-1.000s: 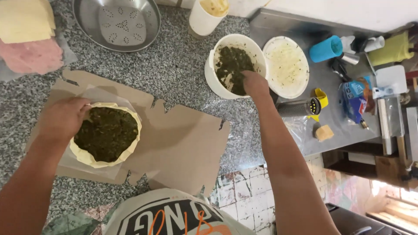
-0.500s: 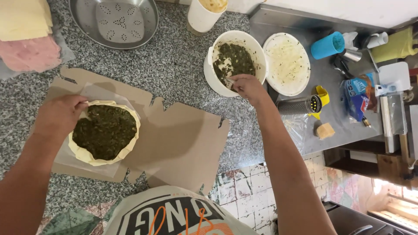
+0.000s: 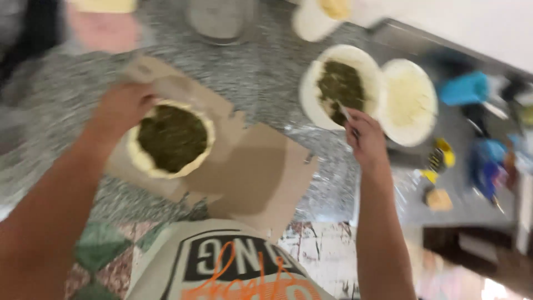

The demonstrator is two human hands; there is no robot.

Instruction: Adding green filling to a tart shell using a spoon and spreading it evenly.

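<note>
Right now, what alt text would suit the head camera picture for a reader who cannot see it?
A person's left hand steadies a dough round filled with dark green filling on brown cardboard, while the right hand holds a utensil at a white bowl of the same filling. The picture is motion-blurred, on a speckled stone counter.

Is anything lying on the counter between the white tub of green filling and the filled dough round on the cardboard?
Nothing visible. Between the white tub and the dough round lie only bare speckled counter and the cardboard sheet. The right hand holds a utensil at the tub; the left hand touches the dough's rim.
</note>
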